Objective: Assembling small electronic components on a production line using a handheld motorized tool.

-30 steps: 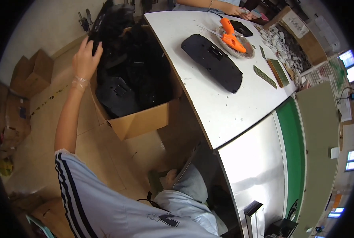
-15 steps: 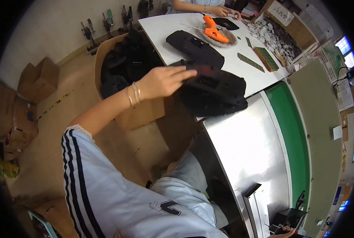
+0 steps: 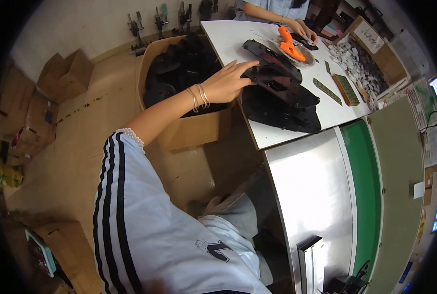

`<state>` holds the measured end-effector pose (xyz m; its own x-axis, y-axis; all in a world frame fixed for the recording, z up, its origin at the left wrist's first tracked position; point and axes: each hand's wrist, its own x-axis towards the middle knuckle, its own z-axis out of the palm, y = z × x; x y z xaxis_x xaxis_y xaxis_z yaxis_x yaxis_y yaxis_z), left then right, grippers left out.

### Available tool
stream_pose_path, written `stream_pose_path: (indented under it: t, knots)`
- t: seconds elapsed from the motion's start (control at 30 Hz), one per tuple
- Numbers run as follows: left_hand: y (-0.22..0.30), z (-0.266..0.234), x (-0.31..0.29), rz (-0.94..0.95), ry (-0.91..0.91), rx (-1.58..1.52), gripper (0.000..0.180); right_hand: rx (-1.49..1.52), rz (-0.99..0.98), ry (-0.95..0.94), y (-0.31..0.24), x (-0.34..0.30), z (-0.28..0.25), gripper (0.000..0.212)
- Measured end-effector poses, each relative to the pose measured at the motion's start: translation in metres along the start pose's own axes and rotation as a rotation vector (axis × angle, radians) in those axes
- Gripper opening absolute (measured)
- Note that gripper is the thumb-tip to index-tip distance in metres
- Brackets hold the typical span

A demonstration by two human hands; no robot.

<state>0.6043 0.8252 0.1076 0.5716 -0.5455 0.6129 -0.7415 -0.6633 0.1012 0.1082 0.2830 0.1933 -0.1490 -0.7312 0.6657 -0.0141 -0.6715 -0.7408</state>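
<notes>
Black panels on white table, apparently tiled floor

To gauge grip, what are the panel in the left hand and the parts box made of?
Panel: probably rigid plastic, satin black; faint sheen and moulded-looking cutouts suggest it. Parts box: likely cardboard, matt brown; its thin walls suggest it.

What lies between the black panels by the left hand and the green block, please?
In the head view, a green strip lies on the white table between those black panels and the block.
</notes>
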Motion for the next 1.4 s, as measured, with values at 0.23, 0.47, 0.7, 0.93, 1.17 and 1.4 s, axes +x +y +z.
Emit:
stream_pose_path:
  t: [0.23, 0.47, 0.7, 0.93, 1.17, 1.4]
  knots:
    - [0.017, 0.022, -0.029, -0.111, 0.192, -0.101, 0.019, 0.003, -0.003, -0.043, -0.019, -0.002, 0.029, 0.04]
    - [0.043, 0.061, -0.024, -0.46, 0.626, -0.572, 0.026, -0.403, 0.006, 0.072, -0.011, 0.004, 0.025, 0.045]
    - [0.038, 0.066, 0.004, -0.525, 0.636, -0.318, 0.047, -0.469, 0.136, -0.026, 0.026, 0.034, -0.014, 0.043]
    - [0.038, 0.06, 0.002, -0.507, 0.459, -0.138, 0.048, -0.695, -0.07, 0.405, 0.065, 0.043, -0.031, 0.076]
    - [0.027, 0.052, -0.034, -0.487, 0.564, -0.45, 0.04, -0.087, 0.148, 0.103, 0.025, 0.024, 0.003, 0.051]
    - [-0.109, 0.112, -0.09, -0.972, 0.6, -0.244, 0.048, -0.264, 0.189, 0.082, -0.016, 0.003, 0.038, 0.023]
